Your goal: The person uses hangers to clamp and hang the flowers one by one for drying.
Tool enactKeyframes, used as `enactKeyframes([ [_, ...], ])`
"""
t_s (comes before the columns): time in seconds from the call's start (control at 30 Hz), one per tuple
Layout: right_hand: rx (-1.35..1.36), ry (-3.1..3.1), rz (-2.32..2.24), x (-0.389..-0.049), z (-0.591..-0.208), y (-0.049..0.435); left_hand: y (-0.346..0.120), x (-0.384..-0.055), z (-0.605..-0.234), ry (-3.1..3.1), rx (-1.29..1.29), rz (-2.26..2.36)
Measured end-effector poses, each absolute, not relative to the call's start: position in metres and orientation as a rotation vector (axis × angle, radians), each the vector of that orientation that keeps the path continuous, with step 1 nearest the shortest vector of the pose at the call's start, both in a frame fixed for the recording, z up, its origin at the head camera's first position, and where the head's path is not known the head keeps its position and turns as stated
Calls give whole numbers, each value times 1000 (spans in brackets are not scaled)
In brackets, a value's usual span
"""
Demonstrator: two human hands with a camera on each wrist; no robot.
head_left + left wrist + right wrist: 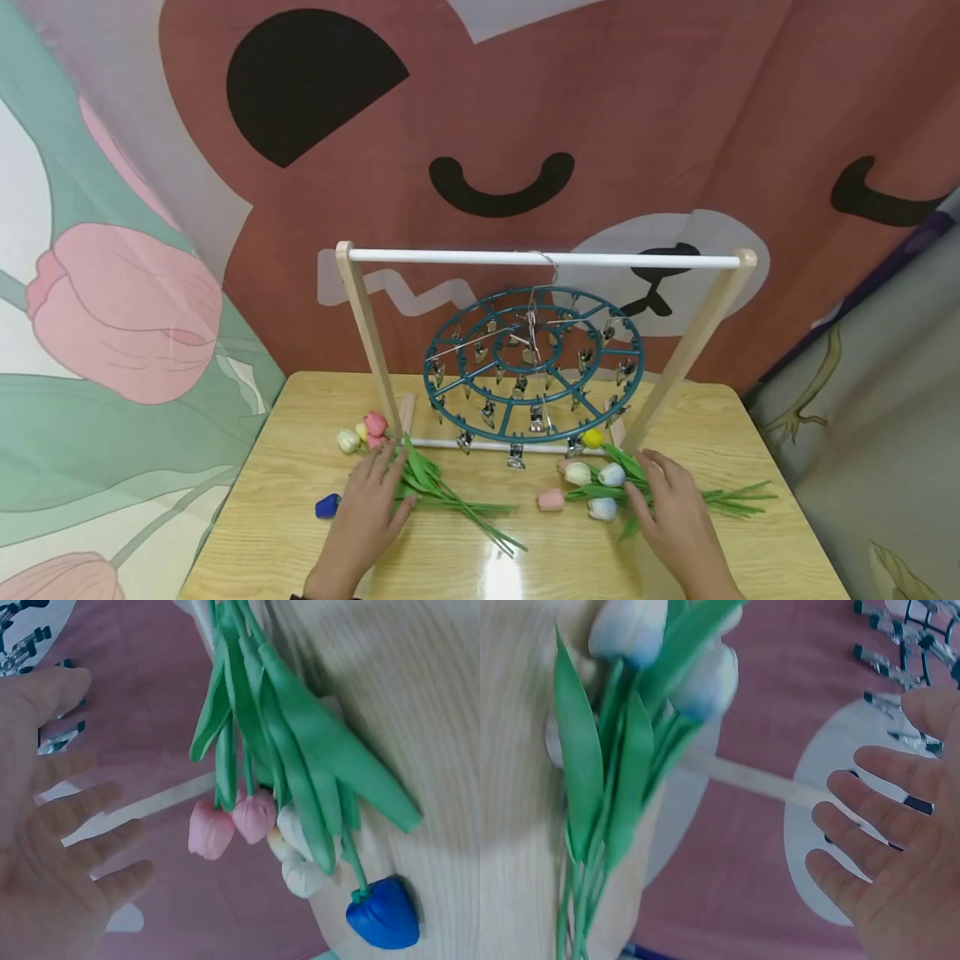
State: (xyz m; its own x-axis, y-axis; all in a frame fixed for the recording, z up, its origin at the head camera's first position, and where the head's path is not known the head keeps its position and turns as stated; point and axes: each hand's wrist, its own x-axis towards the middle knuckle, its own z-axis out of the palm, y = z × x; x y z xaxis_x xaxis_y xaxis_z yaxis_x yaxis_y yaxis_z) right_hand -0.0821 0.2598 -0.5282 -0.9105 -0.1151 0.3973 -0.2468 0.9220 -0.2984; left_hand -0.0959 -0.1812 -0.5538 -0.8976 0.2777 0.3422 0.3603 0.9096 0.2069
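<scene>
My left hand (371, 500) is spread beside the left bunch of artificial tulips, whose green leaves (422, 471) show past its fingers. That bunch has pink tulips (376, 423), a white tulip (348, 441) and a dark blue tulip (384, 913). Over the right bunch's stems (738, 497) is my right hand (678, 512), fingers extended. White-and-blue tulips (705, 682), a yellow tulip (592, 438) and a pink tulip (551, 500) belong to the right bunch. Both wrist views show nothing held in either palm. Whether the fingertips touch the flowers I cannot tell.
Behind the flowers, a round teal clip hanger (508, 419) with several metal clips hangs from the white bar (450, 257) of a wooden stand (367, 333). The stand is on a light wooden table (255, 533). A printed curtain (600, 100) hangs behind.
</scene>
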Motion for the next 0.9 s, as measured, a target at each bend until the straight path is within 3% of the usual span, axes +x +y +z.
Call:
enactKeyframes([
  [0.47,370,-2751,517,-86,-550,223,-159,-113,-583,-2722,-715,-294],
  [0.9,588,-2713,487,-94,-562,184,-141,-118,-595,-2810,-769,-210],
])
